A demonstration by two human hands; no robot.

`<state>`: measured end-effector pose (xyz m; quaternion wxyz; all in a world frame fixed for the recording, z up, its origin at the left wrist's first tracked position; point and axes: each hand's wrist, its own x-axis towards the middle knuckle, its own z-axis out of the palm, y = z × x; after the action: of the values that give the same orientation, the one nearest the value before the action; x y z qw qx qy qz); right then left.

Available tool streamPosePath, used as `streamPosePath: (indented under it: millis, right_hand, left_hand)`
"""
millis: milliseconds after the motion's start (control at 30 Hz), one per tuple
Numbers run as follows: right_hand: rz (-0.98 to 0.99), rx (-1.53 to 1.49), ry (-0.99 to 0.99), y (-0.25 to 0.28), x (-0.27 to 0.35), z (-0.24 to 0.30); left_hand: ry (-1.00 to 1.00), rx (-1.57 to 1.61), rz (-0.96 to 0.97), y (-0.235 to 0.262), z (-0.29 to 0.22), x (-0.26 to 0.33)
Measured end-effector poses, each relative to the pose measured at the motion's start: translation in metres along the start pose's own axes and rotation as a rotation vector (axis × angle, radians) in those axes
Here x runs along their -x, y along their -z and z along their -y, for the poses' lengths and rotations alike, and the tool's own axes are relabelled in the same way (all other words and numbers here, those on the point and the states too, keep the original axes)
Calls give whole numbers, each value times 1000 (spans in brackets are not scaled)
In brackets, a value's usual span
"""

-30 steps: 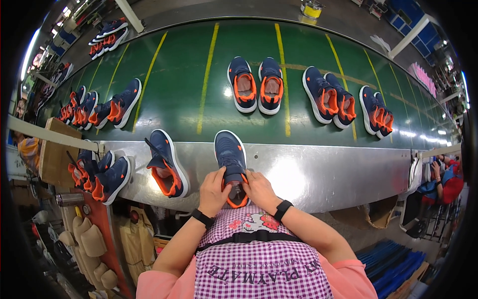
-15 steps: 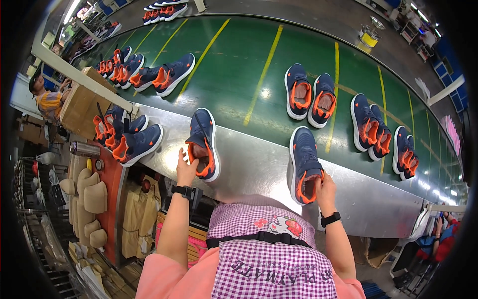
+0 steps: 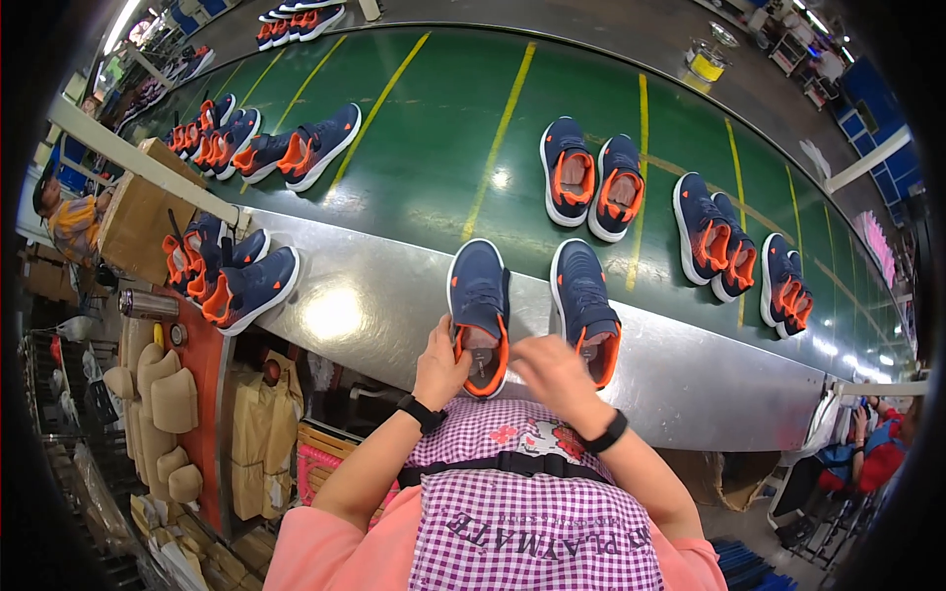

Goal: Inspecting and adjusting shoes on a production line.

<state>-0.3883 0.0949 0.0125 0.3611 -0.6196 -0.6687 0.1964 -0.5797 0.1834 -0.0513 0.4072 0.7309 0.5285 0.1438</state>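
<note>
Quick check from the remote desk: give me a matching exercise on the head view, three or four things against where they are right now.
Things:
1. left hand
2. right hand
3. cardboard box
4. yellow container

Places:
A. far edge, beyond the green belt
B. at the heel of the left navy shoe
C. far left, behind a white bar
D. in front of the right navy shoe

Pairs: 1-B, 2-D, 3-C, 4-A

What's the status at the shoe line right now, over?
Left hand grips heel of left navy-and-orange sneaker on steel ledge. Right hand blurred beside right navy-and-orange sneaker, grip unclear. Nothing blocking.
</note>
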Motion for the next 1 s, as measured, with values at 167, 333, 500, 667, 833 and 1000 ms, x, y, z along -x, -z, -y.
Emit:
streamPosePath:
  millis: [167,333,500,667,833,1000]
  right_hand:
    - [243,-39,105,-51,-4,-2]
    - [518,193,107,-72,-21,-4]
    - [122,187,143,-73,-4,-24]
    - [401,68,0,-118,-14,-33]
    - [138,18,106,-155,2,-58]
    - [335,39,-13,-124,-9,-34]
  left_hand:
    - [-574,-253,-194,22,-29,-15]
    - [-708,-423,-66,19,-49,-34]
    - [-748,-437,-32,-3,-70,-43]
    - [-556,-469,12,-8,-69,-37]
    - [-567,-699,26,-27,-91,-27]
    - [-540,-440,59,-7,-51,-30]
